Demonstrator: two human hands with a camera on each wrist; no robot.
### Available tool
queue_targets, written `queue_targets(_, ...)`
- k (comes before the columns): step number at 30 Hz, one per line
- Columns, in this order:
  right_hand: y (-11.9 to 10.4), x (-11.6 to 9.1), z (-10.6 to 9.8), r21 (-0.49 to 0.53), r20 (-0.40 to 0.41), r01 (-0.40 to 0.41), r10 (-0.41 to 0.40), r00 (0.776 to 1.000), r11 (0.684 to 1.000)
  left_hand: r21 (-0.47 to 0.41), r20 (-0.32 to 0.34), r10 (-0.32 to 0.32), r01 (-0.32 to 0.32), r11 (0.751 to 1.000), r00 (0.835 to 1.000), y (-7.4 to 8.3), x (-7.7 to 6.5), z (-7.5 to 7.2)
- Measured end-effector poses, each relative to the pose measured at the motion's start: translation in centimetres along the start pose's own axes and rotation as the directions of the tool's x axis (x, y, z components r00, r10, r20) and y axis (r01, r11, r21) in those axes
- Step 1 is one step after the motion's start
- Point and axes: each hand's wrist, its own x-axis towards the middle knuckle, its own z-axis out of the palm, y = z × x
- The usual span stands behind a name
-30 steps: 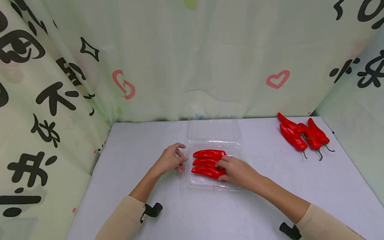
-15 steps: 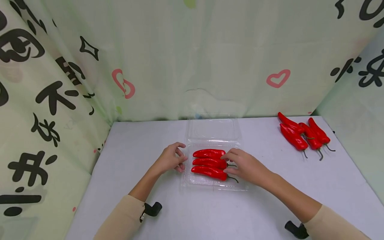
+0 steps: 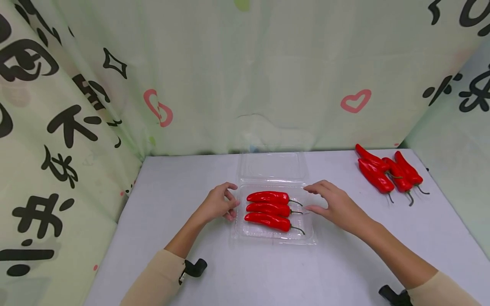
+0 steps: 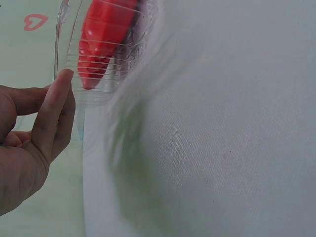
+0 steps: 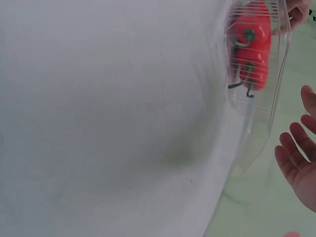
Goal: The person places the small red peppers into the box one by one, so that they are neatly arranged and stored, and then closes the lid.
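Three red chili peppers [image 3: 268, 208] lie side by side in a clear plastic clamshell container [image 3: 275, 241], their green stems pointing right. The container's lid [image 3: 272, 166] is folded back toward the curtain. My left hand [image 3: 217, 202] stays at the container's left edge with fingers loosely bent; in the left wrist view a fingertip meets or nearly meets the plastic wall. By the right edge, my right hand [image 3: 334, 206] has thumb and fingers spread, nothing between them. The right wrist view shows that hand [image 5: 301, 153] with separated fingers, beside the container [image 5: 276, 98].
Several more red chili peppers [image 3: 375, 175] lie in a loose group at the far right of the white table [image 3: 268, 272]. A pale printed curtain [image 3: 245, 76] rises behind the table and along both sides.
My right hand has let go of the peppers in the container and moved right, its fingers spreading. The pepper stems are now uncovered. My left hand has kept its place.
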Motion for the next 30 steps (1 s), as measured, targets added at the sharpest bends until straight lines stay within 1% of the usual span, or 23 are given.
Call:
queue_targets(9, 1.6, -0.9, -2.0, -0.032, -0.023, -0.119, 0.119, 0.993, 0.992, 0.015, -0.006, -0.009, 0.009, 1.0, 1.0, 0.2, -0.1, 0.0)
queue_targets(18, 3.9, -1.8, -3.7, -0.068, -0.062, -0.203, 0.199, 0.978, 0.977, 0.02, -0.005, 0.0, 0.0, 1.0, 1.0, 0.2, -0.1, 0.0)
queue_targets(23, 5.3, -2.1, -4.6, -0.065, -0.065, -0.247, 0.243, 0.968, 0.967, 0.015, 0.001, 0.003, -0.003, 1.0, 1.0, 0.1, -0.1, 0.1)
queue_targets(30, 7.5, -2.3, -5.9, -0.064, -0.046, -0.327, 0.325, 0.945, 0.943, 0.019, -0.005, -0.001, 0.001, 1.0, 1.0, 0.1, 0.0, 0.1)
